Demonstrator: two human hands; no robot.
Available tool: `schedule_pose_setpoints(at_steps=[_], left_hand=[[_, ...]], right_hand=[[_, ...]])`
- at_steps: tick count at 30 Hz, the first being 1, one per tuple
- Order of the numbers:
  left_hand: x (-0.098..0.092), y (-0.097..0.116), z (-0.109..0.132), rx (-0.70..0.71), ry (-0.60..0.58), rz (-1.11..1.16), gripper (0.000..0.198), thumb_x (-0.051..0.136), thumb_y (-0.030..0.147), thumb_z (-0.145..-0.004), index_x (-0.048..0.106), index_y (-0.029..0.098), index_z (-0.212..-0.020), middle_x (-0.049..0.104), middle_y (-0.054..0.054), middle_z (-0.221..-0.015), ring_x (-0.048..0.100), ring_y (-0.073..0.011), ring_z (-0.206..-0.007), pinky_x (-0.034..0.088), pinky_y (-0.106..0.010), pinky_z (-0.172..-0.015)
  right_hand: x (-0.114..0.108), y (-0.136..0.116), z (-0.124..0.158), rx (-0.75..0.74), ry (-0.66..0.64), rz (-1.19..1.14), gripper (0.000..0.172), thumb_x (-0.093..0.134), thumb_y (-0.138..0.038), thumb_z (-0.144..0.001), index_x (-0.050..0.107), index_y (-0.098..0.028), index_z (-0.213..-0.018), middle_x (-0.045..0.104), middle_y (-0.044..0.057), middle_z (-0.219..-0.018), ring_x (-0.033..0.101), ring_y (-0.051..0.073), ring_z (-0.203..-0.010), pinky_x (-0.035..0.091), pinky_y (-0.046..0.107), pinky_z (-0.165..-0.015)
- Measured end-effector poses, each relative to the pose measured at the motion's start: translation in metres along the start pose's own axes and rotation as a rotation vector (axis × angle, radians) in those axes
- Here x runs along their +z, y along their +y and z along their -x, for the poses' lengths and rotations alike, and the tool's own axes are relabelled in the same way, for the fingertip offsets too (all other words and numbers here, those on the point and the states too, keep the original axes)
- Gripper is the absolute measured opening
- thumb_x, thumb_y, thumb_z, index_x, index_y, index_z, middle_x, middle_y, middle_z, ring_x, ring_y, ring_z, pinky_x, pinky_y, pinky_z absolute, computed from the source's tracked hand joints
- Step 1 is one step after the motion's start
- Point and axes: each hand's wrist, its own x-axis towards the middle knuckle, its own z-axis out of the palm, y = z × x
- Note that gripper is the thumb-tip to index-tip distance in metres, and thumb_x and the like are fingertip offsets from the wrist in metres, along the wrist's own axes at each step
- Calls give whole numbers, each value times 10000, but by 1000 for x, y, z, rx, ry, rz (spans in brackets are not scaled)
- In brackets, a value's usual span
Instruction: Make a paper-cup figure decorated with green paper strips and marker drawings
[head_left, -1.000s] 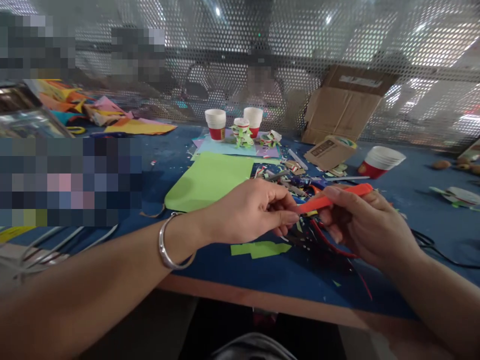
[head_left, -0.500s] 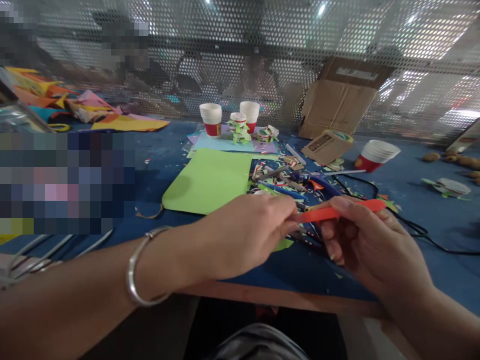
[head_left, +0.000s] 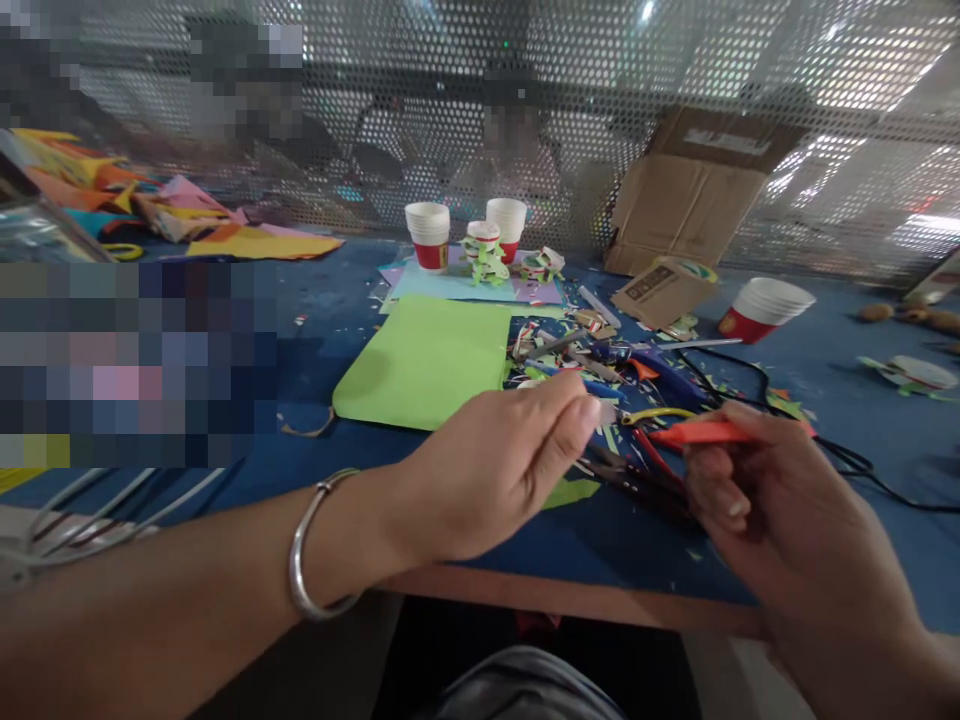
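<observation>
My right hand (head_left: pixel 780 490) grips an orange marker (head_left: pixel 709 432) between thumb and fingers, its narrow end pointing left. My left hand (head_left: pixel 510 460), with a silver bangle on the wrist, is closed just left of that end and apart from it. A small pale piece shows at the left fingertips; I cannot make out what it is. Below and between the hands lie pliers with dark jaws (head_left: pixel 611 462) and a yellow-handled tool (head_left: pixel 660 412). Behind my left hand is a light green sheet (head_left: pixel 427 360) flat on the blue table.
Paper scraps (head_left: pixel 562 350) and tools clutter the middle. Stacked paper cups (head_left: pixel 429 238) and small paper-cup turtles (head_left: pixel 486 262) stand on coloured sheets. More cups (head_left: pixel 761 312), a black cable (head_left: pixel 847 462) and another cup turtle (head_left: pixel 911 373) lie right. A cardboard box (head_left: pixel 682 210) leans on the perforated screen.
The orange marker's narrow end has come away from my left fingers. My right hand has moved right with it, and the left hand has turned slightly, its thumb now showing.
</observation>
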Motion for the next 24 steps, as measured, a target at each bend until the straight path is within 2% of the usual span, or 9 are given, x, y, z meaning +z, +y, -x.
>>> schedule_pose_setpoints(at_steps=[1, 4, 6, 12, 16, 20, 24], left_hand=[[-5, -2, 1, -3, -16, -7, 319, 310, 306, -1104, 422, 211, -821, 506, 29, -733, 460, -116, -626, 361, -269, -609], [-18, -7, 8, 42, -159, -96, 328, 384, 313, -1086, 493, 196, -800, 570, 7, -774, 500, -126, -680, 373, -269, -635], [-23, -9, 15, 74, -253, -103, 316, 408, 326, -1080, 563, 192, -839, 634, -10, -822, 560, -137, -728, 409, -270, -670], [-21, -11, 28, 175, -398, -126, 267, 467, 301, -1058, 660, 182, -918, 716, -44, -883, 638, -185, -824, 479, -306, -746], [-13, -9, 30, 241, -407, -175, 250, 479, 280, -1053, 687, 179, -957, 742, -42, -888, 645, -200, -834, 504, -335, -773], [-9, -8, 33, 277, -354, -232, 261, 486, 275, -1049, 712, 190, -950, 762, -61, -916, 659, -209, -862, 523, -354, -828], [-8, -8, 33, 268, -349, -228, 278, 473, 268, -1054, 722, 182, -963, 763, -53, -919, 662, -207, -851, 520, -366, -812]], right_hand=[[-2, 1, 0, -10, 0, 14, 315, 815, -363, -735, 639, -204, -528, 562, -22, -467, 467, 63, -320, 402, 160, -311], [-5, 7, 4, -73, -52, 92, 255, 822, -383, -767, 712, -209, -616, 629, -3, -523, 546, 100, -360, 431, 184, -315], [-5, 12, 10, -143, -105, 169, 273, 803, -411, -805, 728, -205, -643, 651, 8, -560, 580, 119, -383, 460, 204, -330], [0, 21, 28, -370, -172, 599, 276, 730, -462, -891, 765, -223, -758, 681, 25, -628, 638, 146, -447, 540, 239, -407], [6, 22, 37, -458, -144, 790, 242, 710, -491, -891, 784, -276, -808, 692, 12, -593, 656, 172, -477, 552, 266, -473], [12, 25, 39, -465, -91, 798, 234, 737, -514, -850, 798, -294, -796, 700, -2, -582, 657, 179, -463, 544, 265, -458], [14, 26, 39, -477, -68, 796, 207, 756, -519, -822, 803, -321, -783, 705, -19, -574, 653, 162, -450, 541, 230, -442]])
